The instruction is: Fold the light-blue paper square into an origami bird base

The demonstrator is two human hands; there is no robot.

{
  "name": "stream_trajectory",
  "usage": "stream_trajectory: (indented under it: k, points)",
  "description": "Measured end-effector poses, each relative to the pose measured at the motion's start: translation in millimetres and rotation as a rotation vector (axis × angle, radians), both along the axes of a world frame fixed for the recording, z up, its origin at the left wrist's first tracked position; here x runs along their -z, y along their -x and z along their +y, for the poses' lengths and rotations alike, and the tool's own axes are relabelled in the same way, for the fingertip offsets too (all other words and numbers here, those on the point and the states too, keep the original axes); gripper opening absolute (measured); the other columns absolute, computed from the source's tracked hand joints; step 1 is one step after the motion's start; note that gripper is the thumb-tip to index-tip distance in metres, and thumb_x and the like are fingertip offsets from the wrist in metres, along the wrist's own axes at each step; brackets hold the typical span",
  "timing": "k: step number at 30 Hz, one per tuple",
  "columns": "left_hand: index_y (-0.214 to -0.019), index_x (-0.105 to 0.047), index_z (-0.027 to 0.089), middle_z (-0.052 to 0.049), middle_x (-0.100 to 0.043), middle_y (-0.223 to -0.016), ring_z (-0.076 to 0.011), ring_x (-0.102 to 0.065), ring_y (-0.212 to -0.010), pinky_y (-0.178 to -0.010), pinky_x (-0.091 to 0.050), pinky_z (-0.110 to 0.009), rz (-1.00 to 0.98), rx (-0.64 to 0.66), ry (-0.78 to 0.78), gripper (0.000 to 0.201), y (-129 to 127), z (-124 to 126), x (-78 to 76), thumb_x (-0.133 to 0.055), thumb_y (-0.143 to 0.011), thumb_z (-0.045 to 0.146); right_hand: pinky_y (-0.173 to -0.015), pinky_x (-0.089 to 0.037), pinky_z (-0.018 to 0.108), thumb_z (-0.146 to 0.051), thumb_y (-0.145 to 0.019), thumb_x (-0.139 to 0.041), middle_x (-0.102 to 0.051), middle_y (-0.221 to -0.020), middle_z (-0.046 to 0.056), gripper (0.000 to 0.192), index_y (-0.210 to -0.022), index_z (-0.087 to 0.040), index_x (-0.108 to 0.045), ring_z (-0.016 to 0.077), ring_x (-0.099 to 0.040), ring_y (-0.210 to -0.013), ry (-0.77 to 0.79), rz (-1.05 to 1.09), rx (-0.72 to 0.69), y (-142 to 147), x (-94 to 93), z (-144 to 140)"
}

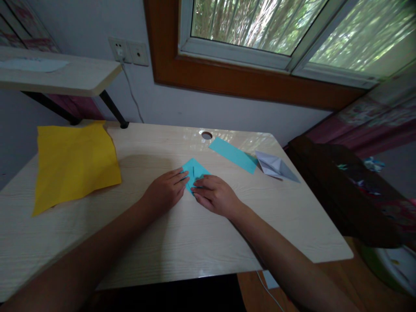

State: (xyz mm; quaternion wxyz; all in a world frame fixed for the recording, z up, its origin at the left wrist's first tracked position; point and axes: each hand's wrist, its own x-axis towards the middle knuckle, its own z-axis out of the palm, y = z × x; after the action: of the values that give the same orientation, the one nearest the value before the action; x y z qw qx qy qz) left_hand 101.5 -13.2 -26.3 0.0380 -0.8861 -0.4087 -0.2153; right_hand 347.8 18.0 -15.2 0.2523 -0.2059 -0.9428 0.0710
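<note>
I have both hands flat on a small folded turquoise paper (pixel 194 170) near the middle of the desk (pixel 182 242): my left hand (pixel 165 190) presses its left edge with fingers extended, my right hand (pixel 216 195) pins its lower right corner, neither curled around it. Beyond it lie a turquoise strip (pixel 232 154) and a white folded paper (pixel 276 167). A yellow sheet (pixel 74 162) covers the desk's left end. A wall socket (pixel 128 51) and a window (pixel 276 32) sit behind.
</note>
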Motion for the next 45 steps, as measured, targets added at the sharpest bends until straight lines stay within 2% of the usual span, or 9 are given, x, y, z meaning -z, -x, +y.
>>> stream_trajectory:
  k: [9, 15, 18, 21, 25, 28, 35, 39, 45]
  points:
    - [-0.129, -0.069, 0.016, -0.012, -0.064, -0.141, -0.0329, -0.045, -0.144, -0.113, -0.046, -0.054, -0.016, -0.175, 0.006, 0.035, 8, 17, -0.5, -0.05, -0.1, 0.023, -0.095, -0.056, 0.045, -0.027, -0.096, -0.061, -0.074, -0.112, 0.008, 0.022, -0.111, -0.024, -0.076, 0.0249, -0.067, -0.105, -0.001, -0.006, 0.006, 0, 2.2, 0]
    - [-0.134, -0.065, 0.018, -0.016, -0.05, -0.154, -0.0362, -0.042, -0.145, -0.113, -0.044, -0.056, -0.025, -0.281, 0.009, 0.038, 9, 20, -1.0, -0.055, -0.098, 0.029, -0.096, -0.056, 0.046, -0.027, -0.096, -0.062, -0.073, -0.113, 0.008, 0.021, -0.111, -0.023, -0.076, 0.0253, -0.067, -0.106, 0.003, 0.007, 0.006, -1, 4.8, 2]
    - [-0.135, -0.063, 0.018, -0.016, -0.047, -0.155, -0.0349, -0.043, -0.144, -0.114, -0.044, -0.056, -0.023, -0.257, 0.006, 0.039, 10, 18, -3.9, -0.055, -0.098, 0.026, -0.094, -0.056, 0.044, -0.025, -0.095, -0.061, -0.073, -0.112, 0.008, 0.022, -0.112, -0.023, -0.075, 0.024, -0.068, -0.105, 0.047, 0.026, 0.004, -1, 3.7, 2]
    - [-0.137, -0.061, 0.019, -0.015, -0.047, -0.155, -0.032, -0.04, -0.147, -0.117, -0.043, -0.054, -0.022, -0.144, -0.017, 0.041, 9, 14, -6.9, -0.055, -0.096, 0.019, -0.093, -0.056, 0.044, -0.022, -0.095, -0.06, -0.073, -0.112, 0.008, 0.023, -0.113, -0.024, -0.074, 0.0236, -0.068, -0.104, 0.086, 0.04, -0.005, 0, 1.6, 2]
    - [-0.132, -0.064, 0.018, -0.012, -0.061, -0.142, -0.0279, -0.048, -0.141, -0.117, -0.044, -0.049, 0.005, 0.078, -0.018, 0.036, 3, 13, -4.5, -0.053, -0.098, 0.017, -0.093, -0.056, 0.045, -0.021, -0.094, -0.06, -0.073, -0.111, 0.008, 0.024, -0.114, -0.024, -0.073, 0.0241, -0.068, -0.104, 0.094, 0.047, -0.008, 0, 1.4, 3]
    - [-0.131, -0.064, 0.018, -0.012, -0.064, -0.138, -0.0266, -0.054, -0.134, -0.115, -0.046, -0.049, 0.006, 0.144, 0.008, 0.035, -1, 14, -1.9, -0.052, -0.099, 0.019, -0.093, -0.056, 0.045, -0.019, -0.093, -0.059, -0.073, -0.11, 0.008, 0.026, -0.114, -0.024, -0.073, 0.0241, -0.068, -0.105, 0.097, 0.058, -0.012, 0, 3.3, 4]
    - [-0.137, -0.061, 0.02, -0.015, -0.056, -0.14, -0.0276, -0.059, -0.117, -0.105, -0.051, -0.045, 0.072, 0.018, 0.014, 0.04, -3, 15, -7.0, -0.052, -0.099, 0.024, -0.092, -0.057, 0.044, -0.019, -0.093, -0.058, -0.074, -0.111, 0.009, 0.028, -0.116, -0.024, -0.073, 0.0238, -0.068, -0.104, 0.118, 0.06, -0.015, -1, 3.8, 5]
    - [-0.138, -0.061, 0.02, -0.015, -0.057, -0.139, -0.0285, -0.058, -0.116, -0.104, -0.049, -0.045, 0.092, 0.012, 0.015, 0.041, -3, 15, -7.1, -0.053, -0.099, 0.026, -0.093, -0.058, 0.044, -0.017, -0.093, -0.057, -0.073, -0.115, 0.009, 0.031, -0.12, -0.023, -0.071, 0.0236, -0.068, -0.107, 0.123, 0.078, -0.009, -4, 4.3, 8]
    - [-0.138, -0.062, 0.019, -0.017, -0.061, -0.134, -0.0294, -0.058, -0.119, -0.105, -0.048, -0.048, 0.034, 0.031, 0.045, 0.04, -3, 17, -6.5, -0.052, -0.099, 0.025, -0.109, -0.052, 0.054, -0.021, -0.094, -0.061, -0.068, -0.133, 0.013, 0.04, -0.134, -0.022, -0.065, 0.029, -0.06, -0.13, 0.082, 0.065, 0.133, -7, 7.5, 16]
